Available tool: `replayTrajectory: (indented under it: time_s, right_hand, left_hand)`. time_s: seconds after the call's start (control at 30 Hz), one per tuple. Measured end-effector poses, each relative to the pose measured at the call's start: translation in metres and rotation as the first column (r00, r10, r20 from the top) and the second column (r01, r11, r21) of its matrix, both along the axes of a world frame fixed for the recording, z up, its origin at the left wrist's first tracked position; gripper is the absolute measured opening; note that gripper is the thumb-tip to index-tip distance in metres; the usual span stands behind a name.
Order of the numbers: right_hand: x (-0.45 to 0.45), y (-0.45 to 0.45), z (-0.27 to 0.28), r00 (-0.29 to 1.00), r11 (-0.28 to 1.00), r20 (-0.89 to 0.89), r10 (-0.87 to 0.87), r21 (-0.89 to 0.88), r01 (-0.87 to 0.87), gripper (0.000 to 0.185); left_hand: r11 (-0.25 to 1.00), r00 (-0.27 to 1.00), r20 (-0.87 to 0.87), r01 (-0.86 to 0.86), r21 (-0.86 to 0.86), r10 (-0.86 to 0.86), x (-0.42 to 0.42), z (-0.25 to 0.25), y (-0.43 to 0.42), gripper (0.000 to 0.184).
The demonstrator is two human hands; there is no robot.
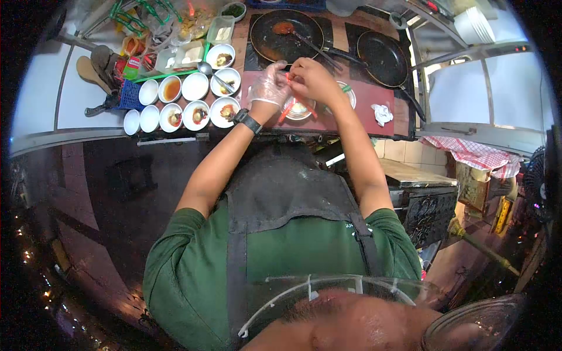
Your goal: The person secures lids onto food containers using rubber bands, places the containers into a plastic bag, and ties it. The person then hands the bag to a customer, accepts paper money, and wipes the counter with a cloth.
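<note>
My left hand, in a clear plastic glove with a dark watch below it, meets my bare right hand over the red board. The fingers of both hands are pinched together around a small red-orange strip, mostly hidden by them. Just beneath is a round pale bowl or container, with red-orange strips slanting down on both sides of it. A second round container with a green piece at its rim is partly covered by my right wrist. To the left of my gloved hand, a metal spoon rests across a white bowl.
Two black pans stand behind my hands: one holds red sauce and a ladle, the other is at the right. Several white bowls, some with sauce, line the left. A crumpled white tissue lies right. Clear tubs stand behind.
</note>
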State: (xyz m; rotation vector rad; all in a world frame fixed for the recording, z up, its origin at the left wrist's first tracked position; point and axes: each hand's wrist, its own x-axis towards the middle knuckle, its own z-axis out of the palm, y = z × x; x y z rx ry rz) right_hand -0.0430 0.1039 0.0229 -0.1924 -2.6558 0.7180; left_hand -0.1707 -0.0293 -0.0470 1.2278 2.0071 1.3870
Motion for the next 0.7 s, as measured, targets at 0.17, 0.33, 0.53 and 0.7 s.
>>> replayTrajectory:
  time_s: [0.17, 0.33, 0.53, 0.7]
  right_hand:
    - [-0.001, -0.004, -0.003, 0.999, 0.99, -0.008, -0.031, 0.134, 0.032, 0.019]
    - [-0.001, -0.005, -0.002, 0.998, 0.983, 0.045, -0.052, 0.18, 0.043, 0.018]
    - [-0.001, -0.004, 0.001, 0.999, 0.986, 0.027, -0.045, 0.16, 0.04, 0.017]
    - [-0.006, 0.007, -0.004, 0.999, 0.949, -0.002, -0.046, 0.313, 0.044, 0.016]
  left_hand:
    - [1.0, 0.997, -0.078, -0.002, 0.024, 0.003, 0.001, 0.003, 0.0, 0.056]
    - [0.997, 0.997, -0.078, -0.019, 0.079, 0.025, 0.004, 0.009, -0.001, 0.052]
    - [0.999, 0.999, -0.011, -0.045, -0.027, 0.045, 0.007, 0.018, -0.002, 0.055]
    - [0.997, 0.998, 0.04, -0.05, -0.054, 0.052, 0.003, 0.014, -0.002, 0.063]
